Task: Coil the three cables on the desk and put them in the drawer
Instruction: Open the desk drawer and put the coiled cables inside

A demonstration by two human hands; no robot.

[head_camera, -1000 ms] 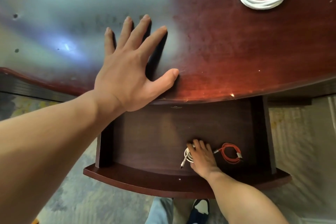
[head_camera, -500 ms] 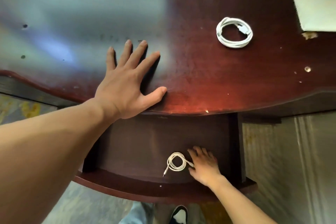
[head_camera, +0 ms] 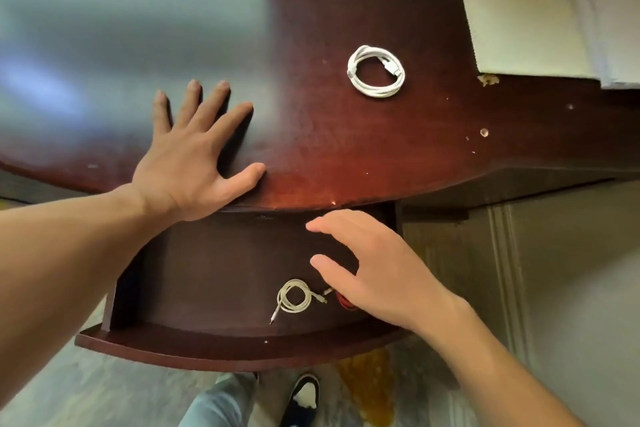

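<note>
The desk has a dark reddish wooden top, glossy, with a curved front edge and some small pale chips on its right part; its left part is washed out by a strong reflection, so the surface there is hard to read. The left hand lies flat on the top near the front edge, fingers straight and spread, holding nothing. On the top, well apart from that hand, lies a thick white cable wound into a neat round coil, with its plug lying inside the ring. Below the edge the drawer is pulled out; it is of the same dark wood, with a bowed front and a smooth bare floor on its left side. In it, near the front, lies a thin cream cable, loosely coiled, one end pointing toward the drawer front. Just to its right a small piece of a red cable shows, the rest is hidden under the right hand. This hand hovers over the right side of the drawer, fingers relaxed and a little spread, gripping nothing. A pale block at the upper right is cut off by the frame.
</note>
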